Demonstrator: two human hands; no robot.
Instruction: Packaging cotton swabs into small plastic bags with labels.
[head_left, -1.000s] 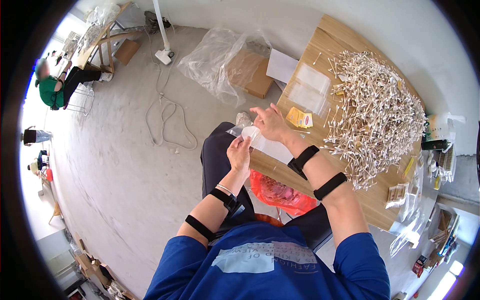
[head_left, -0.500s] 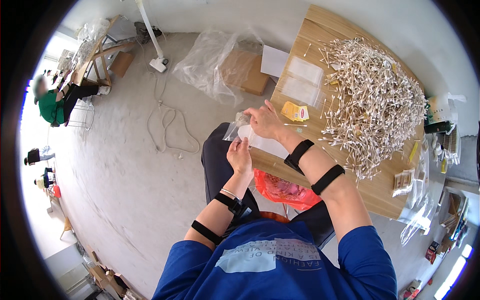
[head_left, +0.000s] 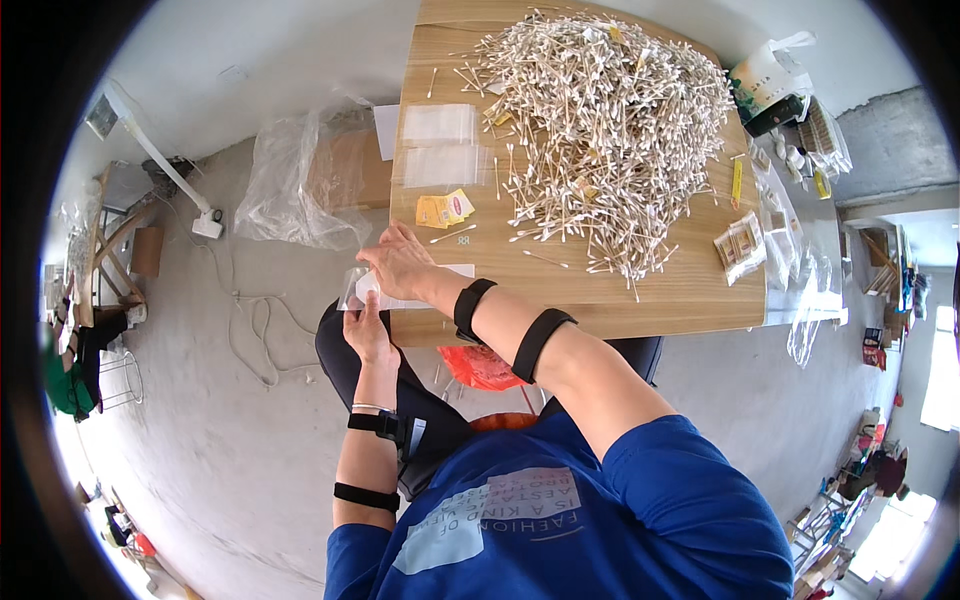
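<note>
At the table's left front corner, a small clear plastic bag (head_left: 352, 288) is between my hands. My left hand (head_left: 370, 335) pinches its lower edge, thumb up. My right hand (head_left: 402, 264) reaches in from above, its fingers closed at the bag's upper side; the fingertips are partly hidden. White sheet-like material (head_left: 458, 270) shows under my right wrist. Just beyond lie yellow and white printed cards (head_left: 445, 208) and a loose cotton swab (head_left: 453, 233). A big heap of cotton swabs (head_left: 620, 130) covers the middle and far part of the wooden table (head_left: 700, 300).
Flat clear bags (head_left: 438, 166) lie at the table's left side. A packet of small brown items (head_left: 740, 247) and plastic film (head_left: 790, 240) are at the right. A red bag (head_left: 480, 368) hangs below the front edge. A cardboard box (head_left: 345, 170) under plastic stands left.
The view has turned to the right, so table and hands appear further left. Both hands remain at the clear bag, with little change in their grip.
</note>
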